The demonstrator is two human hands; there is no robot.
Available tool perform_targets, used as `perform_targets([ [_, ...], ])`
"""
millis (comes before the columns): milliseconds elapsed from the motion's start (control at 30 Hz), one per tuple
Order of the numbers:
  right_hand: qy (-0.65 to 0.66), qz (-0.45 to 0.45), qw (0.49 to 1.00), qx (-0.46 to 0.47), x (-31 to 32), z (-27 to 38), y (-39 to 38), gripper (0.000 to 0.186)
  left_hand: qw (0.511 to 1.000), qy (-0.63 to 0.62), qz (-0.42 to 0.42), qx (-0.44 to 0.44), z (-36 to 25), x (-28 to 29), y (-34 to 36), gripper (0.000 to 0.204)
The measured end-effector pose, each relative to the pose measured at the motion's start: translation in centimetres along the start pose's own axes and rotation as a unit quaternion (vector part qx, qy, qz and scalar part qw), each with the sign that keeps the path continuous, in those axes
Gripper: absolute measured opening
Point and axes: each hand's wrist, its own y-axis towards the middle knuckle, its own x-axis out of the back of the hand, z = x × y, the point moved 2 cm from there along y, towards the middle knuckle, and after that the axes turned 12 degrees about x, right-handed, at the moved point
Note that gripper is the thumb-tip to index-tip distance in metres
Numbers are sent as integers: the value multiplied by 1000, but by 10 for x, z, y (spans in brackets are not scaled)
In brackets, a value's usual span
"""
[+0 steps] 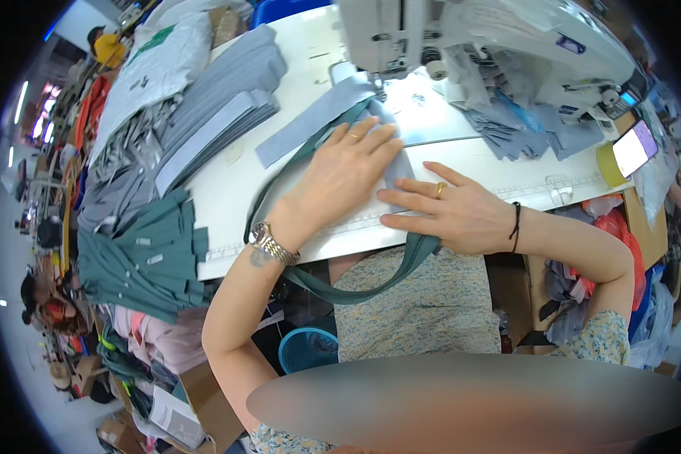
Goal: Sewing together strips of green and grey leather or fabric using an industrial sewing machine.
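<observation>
A blue-grey fabric piece [303,125] lies on the white sewing machine table, its far end by the presser foot [378,89]. Along it runs a dark green fabric strip [356,297], which loops over the table's near edge and hangs down in front of my lap. My left hand [348,170] rests flat on the fabric just short of the machine's needle area, fingers stretched out; it hides part of the cloth. Fingers spread, my right hand [458,212] lies at the near right, over the end of the loop and the grey fabric's edge.
The white sewing machine [522,45] stands across the back right. Stacked grey fabric pieces [227,113] and green garments [144,250] occupy the left. Small grey pieces [511,132], yellow tape [607,165] and a lit phone [635,148] are at right. Below is a blue basket [304,352].
</observation>
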Motion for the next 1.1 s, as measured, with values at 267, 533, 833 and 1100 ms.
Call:
perform_targets([
  [267, 2, -94, 995, -28, -16, -70, 18, 58, 976, 111, 55, 179, 17, 0, 16, 14],
  [533, 45, -210, 976, -39, -32, -86, 35, 30, 979, 40, 57, 190, -45, 34, 5, 29],
  [833, 147, -101, 975, -134, -21, -70, 30, 36, 887, 332, 159, 280, 41, 79, -33, 6],
  [1100, -46, -175, 982, -46, -36, -75, 31, 23, 967, 158, 81, 183, 4, 45, -25, 56],
])
